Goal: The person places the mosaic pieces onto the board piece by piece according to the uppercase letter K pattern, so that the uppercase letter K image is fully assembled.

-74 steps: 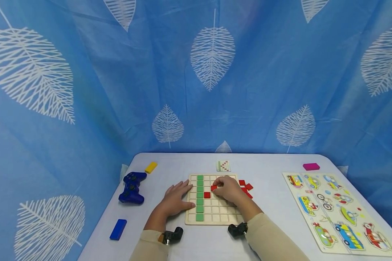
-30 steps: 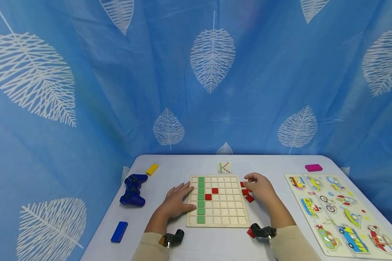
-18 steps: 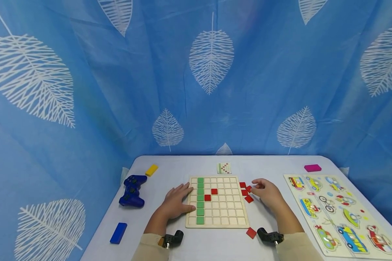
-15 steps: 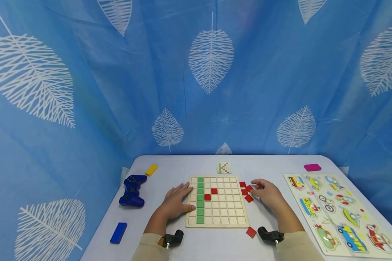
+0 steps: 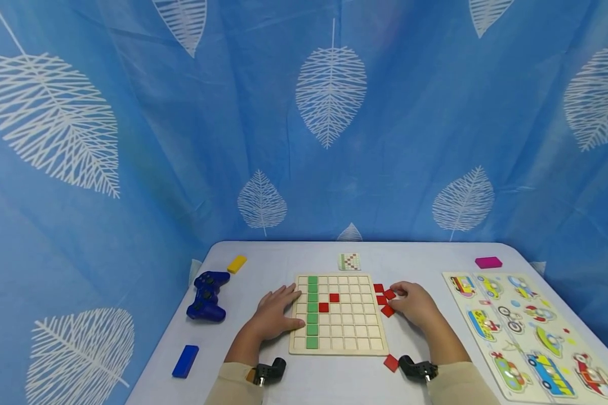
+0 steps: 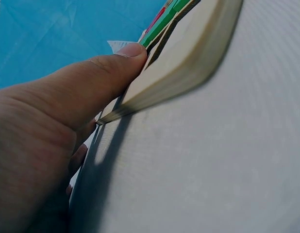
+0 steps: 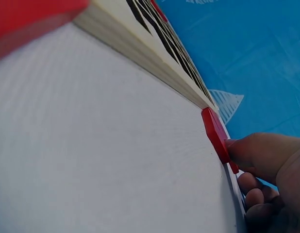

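The left hand (image 5: 275, 316) rests along the left edge of a wooden grid board (image 5: 334, 354), thumb and fingertips touching its rim. On the board, green tiles (image 5: 312, 319) form a column, and two red tiles (image 5: 323, 307) sit diagonally beside it. Just off the right edge lies a cluster of loose red tiles (image 5: 379, 288). The right hand (image 5: 415, 306) is there, its thumb touching a red tile (image 7: 215, 133) in the right wrist view. Its other fingers are bent below and partly hidden; no tile is lifted. Another red tile (image 5: 391, 363) lies near the board's lower right corner.
A small patterned card (image 5: 349, 261) lies behind the board. On the left are a blue game controller (image 5: 208, 296), a yellow block (image 5: 236, 264) and a blue block (image 5: 185, 361). A vehicle puzzle board (image 5: 532, 332) and a magenta block (image 5: 488, 262) occupy the right.
The right hand has left a red tile on the board, moved right to the loose red tiles and put its thumb against one. The left hand has stayed at the board's edge.
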Action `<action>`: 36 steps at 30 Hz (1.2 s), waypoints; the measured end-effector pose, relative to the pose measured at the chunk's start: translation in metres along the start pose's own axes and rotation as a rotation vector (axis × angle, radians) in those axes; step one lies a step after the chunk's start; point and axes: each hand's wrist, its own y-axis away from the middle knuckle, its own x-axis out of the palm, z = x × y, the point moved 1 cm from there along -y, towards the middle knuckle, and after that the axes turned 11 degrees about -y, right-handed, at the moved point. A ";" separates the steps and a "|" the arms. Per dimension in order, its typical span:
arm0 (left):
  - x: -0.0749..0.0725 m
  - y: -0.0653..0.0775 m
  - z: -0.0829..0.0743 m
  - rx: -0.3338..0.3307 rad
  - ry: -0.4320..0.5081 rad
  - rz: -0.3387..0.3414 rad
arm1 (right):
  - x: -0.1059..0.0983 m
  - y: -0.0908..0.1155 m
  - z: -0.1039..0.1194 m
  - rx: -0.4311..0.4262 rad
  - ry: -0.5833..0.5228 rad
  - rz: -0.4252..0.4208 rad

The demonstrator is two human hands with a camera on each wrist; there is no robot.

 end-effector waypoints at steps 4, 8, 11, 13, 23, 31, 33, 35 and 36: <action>0.001 -0.001 0.000 0.001 0.004 -0.001 | 0.000 -0.001 0.002 0.000 0.012 -0.007; 0.000 -0.001 0.000 0.001 0.002 -0.004 | 0.001 -0.002 0.004 0.003 0.022 -0.011; 0.001 -0.001 0.001 0.003 0.001 -0.004 | 0.002 -0.002 0.004 0.006 0.028 -0.014; 0.001 -0.002 0.000 0.006 0.004 -0.004 | 0.002 -0.002 0.004 0.008 0.032 -0.018; 0.001 -0.001 0.000 0.020 0.000 -0.008 | 0.003 0.001 0.006 0.023 0.014 -0.047; 0.000 0.001 -0.003 0.008 0.013 -0.004 | 0.001 0.003 0.005 0.042 0.004 -0.078; 0.000 0.002 -0.003 0.007 0.013 -0.007 | 0.001 0.002 0.004 0.033 -0.002 -0.091; 0.000 0.002 -0.003 0.010 0.011 -0.011 | 0.000 0.001 0.004 0.023 -0.016 -0.105; 0.000 0.003 -0.003 0.008 0.010 -0.012 | 0.000 0.001 0.005 0.017 -0.024 -0.111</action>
